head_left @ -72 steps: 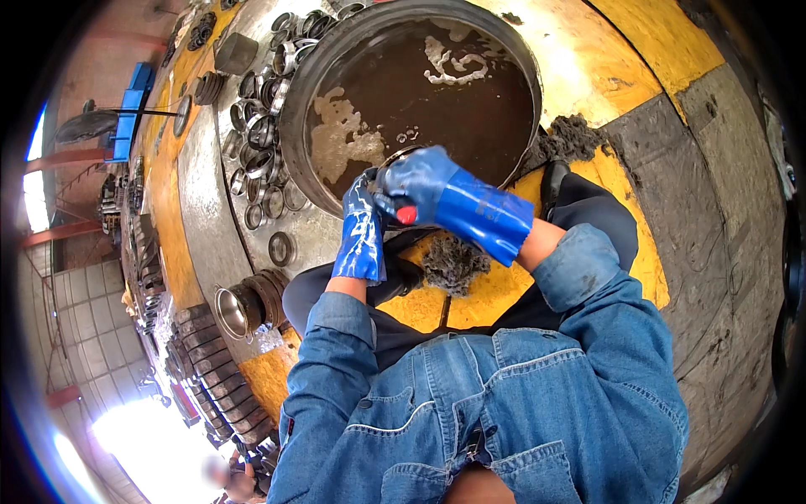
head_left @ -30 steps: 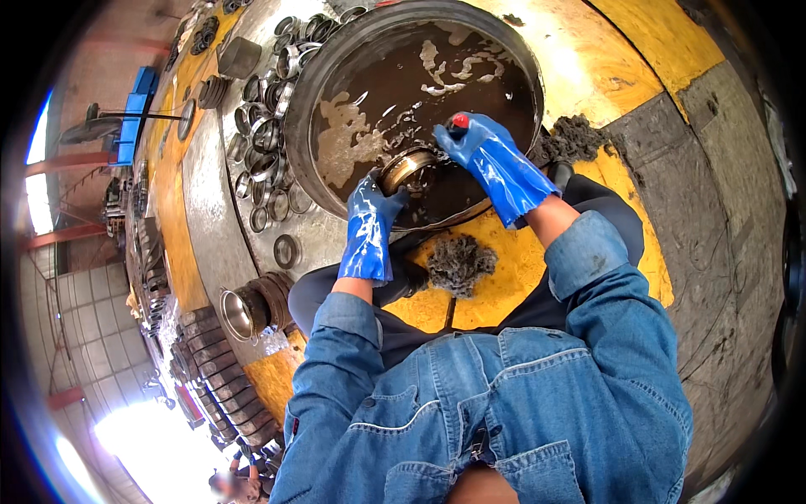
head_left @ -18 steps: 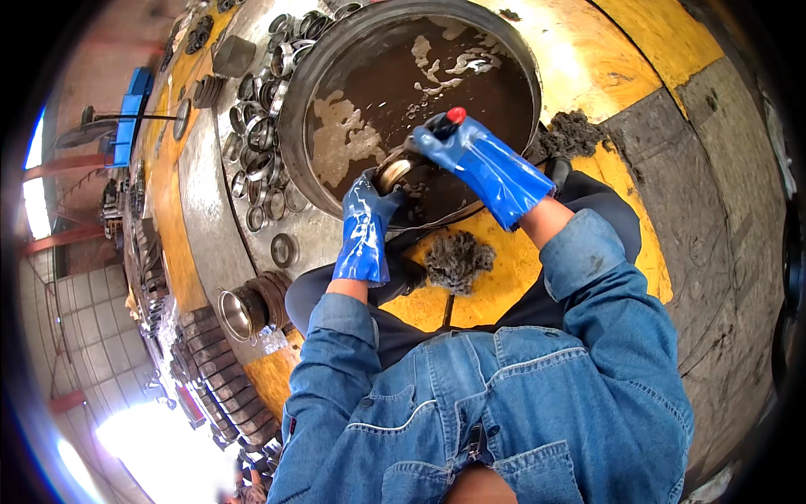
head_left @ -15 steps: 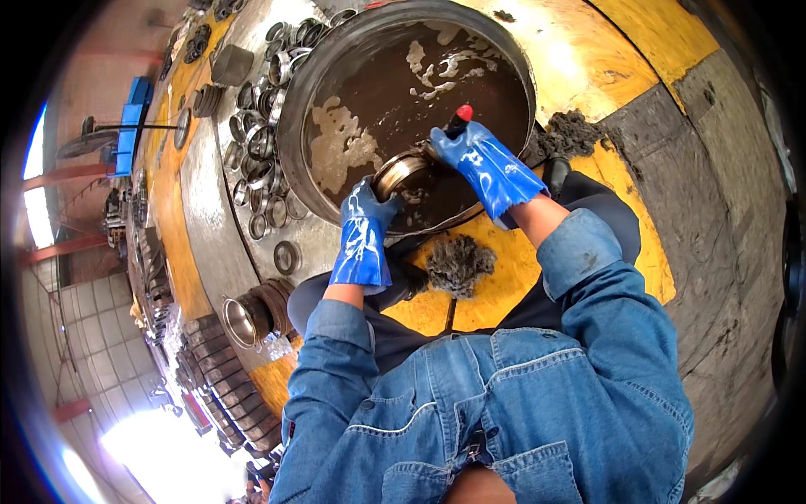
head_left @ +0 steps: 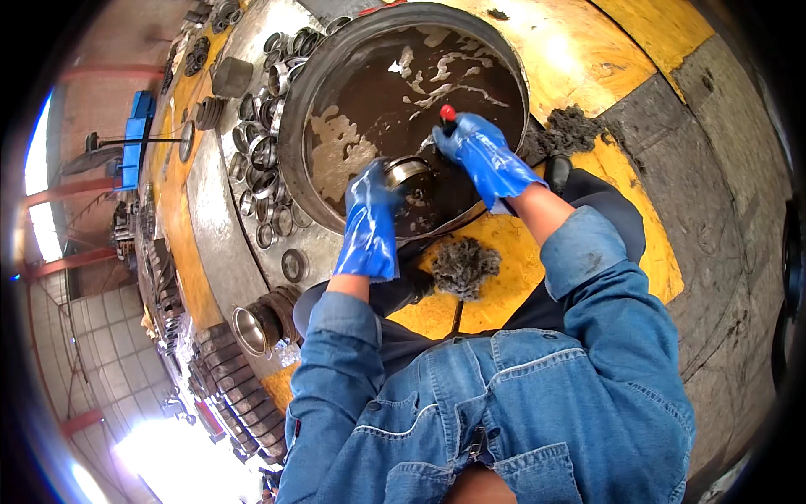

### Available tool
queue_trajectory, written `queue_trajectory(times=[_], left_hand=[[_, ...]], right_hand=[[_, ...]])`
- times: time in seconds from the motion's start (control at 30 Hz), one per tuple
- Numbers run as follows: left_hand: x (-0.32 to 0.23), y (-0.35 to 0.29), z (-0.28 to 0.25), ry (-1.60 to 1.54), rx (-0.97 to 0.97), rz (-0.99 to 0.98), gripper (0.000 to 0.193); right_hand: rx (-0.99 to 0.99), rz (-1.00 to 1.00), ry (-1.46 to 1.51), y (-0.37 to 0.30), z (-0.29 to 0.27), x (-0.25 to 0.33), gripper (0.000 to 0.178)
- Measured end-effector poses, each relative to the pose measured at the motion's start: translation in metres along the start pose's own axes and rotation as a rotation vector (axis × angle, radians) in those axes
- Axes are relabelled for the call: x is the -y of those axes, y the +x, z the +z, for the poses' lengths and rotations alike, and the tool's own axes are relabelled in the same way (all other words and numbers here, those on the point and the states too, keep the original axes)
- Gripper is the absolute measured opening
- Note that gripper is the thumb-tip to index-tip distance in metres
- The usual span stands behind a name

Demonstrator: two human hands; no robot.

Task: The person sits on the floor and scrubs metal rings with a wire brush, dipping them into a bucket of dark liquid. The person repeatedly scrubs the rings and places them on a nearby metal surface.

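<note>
Both of my hands wear blue rubber gloves over a wide round tub (head_left: 291, 139) of dark, foamy liquid. My left hand (head_left: 370, 214) is closed on the left side of a shiny metal ring (head_left: 409, 170), tilted just above the liquid; its fingertips are blurred. My right hand (head_left: 480, 153) grips a tool by its black handle with a red end (head_left: 447, 112). The tool's working end is hidden behind the glove and cannot be made out. A gap lies between the right hand and the ring.
Many metal rings (head_left: 262, 151) lie left of the tub, one loose ring (head_left: 294, 265) nearer me. A metal cup-shaped part (head_left: 249, 330) sits by my left knee. Grey fibre clumps lie between my legs (head_left: 465, 267) and right of the tub (head_left: 569, 132). A dark block (head_left: 232, 77) stands far left.
The ring has turned in my left hand and shows more of its front opening. My right hand has shifted slightly left and down with the tool. The whole view has shifted a little.
</note>
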State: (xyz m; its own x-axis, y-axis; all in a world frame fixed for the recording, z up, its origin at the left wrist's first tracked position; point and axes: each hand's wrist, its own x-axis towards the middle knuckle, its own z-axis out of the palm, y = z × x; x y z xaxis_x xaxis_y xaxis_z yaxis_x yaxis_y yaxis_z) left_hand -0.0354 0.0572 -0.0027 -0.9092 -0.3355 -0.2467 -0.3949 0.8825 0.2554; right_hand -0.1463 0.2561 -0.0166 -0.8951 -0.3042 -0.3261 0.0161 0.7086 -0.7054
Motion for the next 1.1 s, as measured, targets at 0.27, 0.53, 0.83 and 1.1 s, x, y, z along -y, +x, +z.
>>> queue_trajectory(times=[0.27, 0.53, 0.83, 1.1], left_hand=[[0.039, -0.033, 0.011, -0.278, 0.005, -0.082, 0.059], [0.031, -0.038, 0.014, -0.207, -0.126, -0.091, 0.054], [0.055, -0.001, 0.005, -0.524, 0.211, -0.275, 0.051], [0.08, -0.003, 0.035, -0.707, 0.096, -0.025, 0.048]], right_hand=[[-0.03, -1.03, 0.136, -0.042, 0.033, 0.054, 0.033], [-0.025, -0.328, 0.049, -0.011, 0.014, -0.003, 0.036], [0.034, 0.009, -0.198, 0.001, 0.02, -0.006, 0.04], [0.354, -0.311, 0.38, -0.027, 0.027, 0.047, 0.045]])
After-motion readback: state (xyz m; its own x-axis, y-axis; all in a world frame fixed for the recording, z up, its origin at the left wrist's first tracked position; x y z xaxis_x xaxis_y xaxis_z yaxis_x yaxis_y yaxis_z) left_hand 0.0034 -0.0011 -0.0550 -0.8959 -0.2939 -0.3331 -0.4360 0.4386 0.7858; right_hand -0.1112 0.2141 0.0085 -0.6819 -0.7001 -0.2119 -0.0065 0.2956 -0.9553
